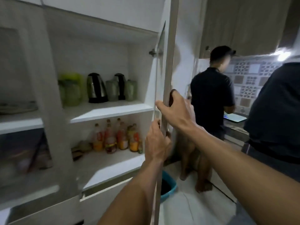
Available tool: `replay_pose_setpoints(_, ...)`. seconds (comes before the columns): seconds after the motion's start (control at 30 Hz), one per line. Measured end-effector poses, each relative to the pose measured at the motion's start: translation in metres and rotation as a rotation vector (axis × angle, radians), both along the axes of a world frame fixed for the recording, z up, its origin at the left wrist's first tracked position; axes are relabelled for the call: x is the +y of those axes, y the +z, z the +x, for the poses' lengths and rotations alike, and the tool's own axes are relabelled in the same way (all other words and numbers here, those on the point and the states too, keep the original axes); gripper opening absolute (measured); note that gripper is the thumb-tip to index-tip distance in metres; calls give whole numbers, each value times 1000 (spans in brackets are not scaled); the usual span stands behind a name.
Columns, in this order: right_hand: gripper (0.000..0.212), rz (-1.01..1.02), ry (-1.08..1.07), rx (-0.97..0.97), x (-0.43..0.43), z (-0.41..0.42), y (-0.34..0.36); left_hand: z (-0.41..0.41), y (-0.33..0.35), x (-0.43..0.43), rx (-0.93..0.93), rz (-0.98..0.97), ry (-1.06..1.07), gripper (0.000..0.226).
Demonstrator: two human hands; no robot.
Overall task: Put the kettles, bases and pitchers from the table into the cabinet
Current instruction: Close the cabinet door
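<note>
White cabinet (52, 62), door (169, 54) swung out and seen nearly edge-on. Hanging onto that door with both hands, lol. Left hand (155, 143) lower down, fingers curled round the front edge, thumb on the near side. Right hand (176, 111) higher up, wrapped round the same edge, thumb poking out to the left.

Up on the middle shelf (112, 111), all lined up in a row: green pitcher (71, 88) far left, then a steel kettle (96, 86) sitting on its black base (98, 100), a cloudy pitcher (111, 90) just beside it, a second kettle (120, 85) tucked a bit further back, and a last pitcher (131, 90) at the right end. Pretty blurry back there, so no telling about a base under the second kettle.

One shelf down, a bunch of sauce bottles (113, 138) with orange and red labels. Off to the left, another compartment with maybe a plate (16, 107), too smeared to say more.

Past the door: blue bin (169, 187) on the floor, someone in a dark shirt (211, 95) at the counter with their back turned, patterned tiles (248, 78) on the wall beyond, and part of a second person (276, 111) at the right edge.
</note>
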State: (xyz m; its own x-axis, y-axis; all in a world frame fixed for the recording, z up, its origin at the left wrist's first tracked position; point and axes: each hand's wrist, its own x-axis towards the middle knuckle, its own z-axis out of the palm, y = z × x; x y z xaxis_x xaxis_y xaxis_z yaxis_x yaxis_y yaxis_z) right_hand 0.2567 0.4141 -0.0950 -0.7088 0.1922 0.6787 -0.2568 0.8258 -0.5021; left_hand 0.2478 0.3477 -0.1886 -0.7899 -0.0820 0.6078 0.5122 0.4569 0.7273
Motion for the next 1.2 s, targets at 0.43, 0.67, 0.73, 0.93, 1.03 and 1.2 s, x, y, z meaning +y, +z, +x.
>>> replay_pose_setpoints(0.43, 48, 188, 374, -114, -213, -142, 56, -86, 44, -215, -355, 93, 563, 26)
replay_pose_setpoints(0.67, 56, 14, 439, -230, -281, -219, 61, -162, 47, -273, -366, 72, 647, 30)
replay_pose_setpoints(0.73, 58, 9, 411, -246, -293, -237, 59, -180, 47, -286, -376, 63, 655, 30)
replay_pose_setpoints(0.93, 60, 7, 330, -221, -320, -273, 52, -219, 47, -320, -339, 18, 618, 28)
replay_pose_setpoints(1.03, 47, 79, 323, -199, -319, -287, 55, -230, 46, -331, -298, -12, 643, 45)
replay_pose_setpoints(1.2, 60, 275, 199, -78, -335, -308, 71, -268, 49, -354, -172, -283, 831, 117)
